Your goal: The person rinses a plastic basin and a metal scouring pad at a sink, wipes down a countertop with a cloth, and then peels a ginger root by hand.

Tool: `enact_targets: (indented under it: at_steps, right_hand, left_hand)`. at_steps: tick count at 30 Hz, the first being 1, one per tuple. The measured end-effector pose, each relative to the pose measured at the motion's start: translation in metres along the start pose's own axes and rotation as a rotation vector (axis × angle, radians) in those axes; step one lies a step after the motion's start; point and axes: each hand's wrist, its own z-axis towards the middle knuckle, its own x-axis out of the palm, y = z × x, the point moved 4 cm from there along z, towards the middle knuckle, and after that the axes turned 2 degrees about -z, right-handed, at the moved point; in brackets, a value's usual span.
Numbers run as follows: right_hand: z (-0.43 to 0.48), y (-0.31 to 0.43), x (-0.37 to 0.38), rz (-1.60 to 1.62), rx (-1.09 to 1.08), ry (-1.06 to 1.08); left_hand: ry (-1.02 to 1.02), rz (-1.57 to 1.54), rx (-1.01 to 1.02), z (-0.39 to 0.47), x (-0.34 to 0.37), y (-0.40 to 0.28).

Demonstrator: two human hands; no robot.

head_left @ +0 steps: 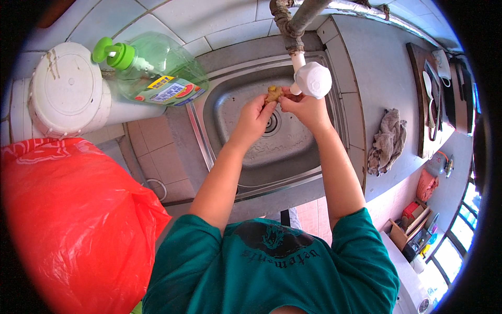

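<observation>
A knobbly piece of ginger root (274, 94) is held over a stainless steel sink (259, 151). My left hand (253, 115) grips it from the left between thumb and fingers. From the other side, my right hand (310, 112) pinches its right end, the fingers partly hidden under the tap. Just above my right hand juts a white plastic tap (313, 80) with a faceted knob, and its spout points down beside the fingers. Below the hands lies the round drain (270, 122). Water drops dot the sink floor.
Left of the sink stand a green pump bottle (160, 74), a white lidded container (70, 88) and a red plastic bag (86, 227). A crumpled grey cloth (388, 141) rests on the right counter, near a dark wooden board (419, 98) with utensils. Metal pipes (288, 27) run above the tap.
</observation>
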Motion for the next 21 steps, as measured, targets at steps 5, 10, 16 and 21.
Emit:
enact_targets:
  at_steps: [5,10,16,21]
  right_hand:
    - [0.0,0.002,-0.004,0.14,0.165,0.135]
    - [-0.005,0.003,-0.003,0.214,0.135,0.081]
    - [-0.008,0.007,-0.004,0.171,-0.097,0.051]
    - [0.001,0.007,-0.009,0.063,0.018,0.07]
  left_hand:
    - [0.068,-0.773,-0.444,-0.005,0.007,0.009]
    - [0.174,-1.023,-0.565,-0.003,0.011,0.014]
    - [0.144,-0.777,-0.657,-0.003,0.011,0.02]
    - [-0.011,-0.518,-0.533,-0.001,0.012,0.012]
